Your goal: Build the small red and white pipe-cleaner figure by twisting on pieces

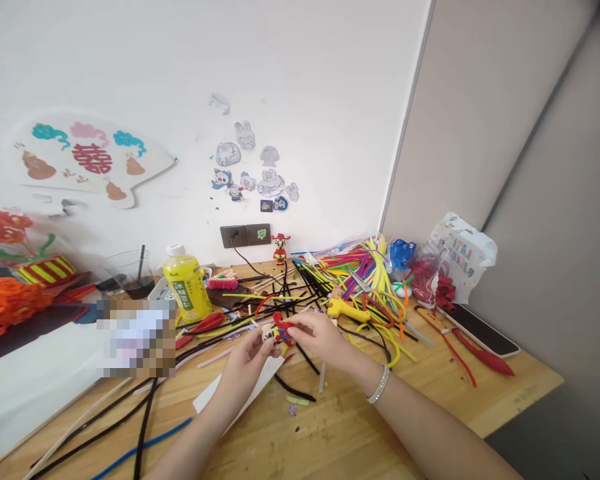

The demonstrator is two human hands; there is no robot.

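Observation:
Both my hands meet over the middle of the wooden table [430,393]. My left hand [247,363] and my right hand [320,337] pinch a small pipe-cleaner figure [279,331] between their fingertips; it is red and blue with a pale round part at its left. A silver bracelet [379,385] circles my right wrist. Under my left hand lies a white sheet of paper [260,390]. A yellow glue gun [347,309] rests just behind my right hand.
A heap of coloured pipe cleaners [365,270] covers the back right. A yellow drink bottle [186,283], a dark cup with a straw [133,273], red pliers [473,350], a phone [477,328], a plastic bag [455,257] and orange and red pipe-cleaner flowers [5,300] surround the spot. Long black strands [145,413] trail front left.

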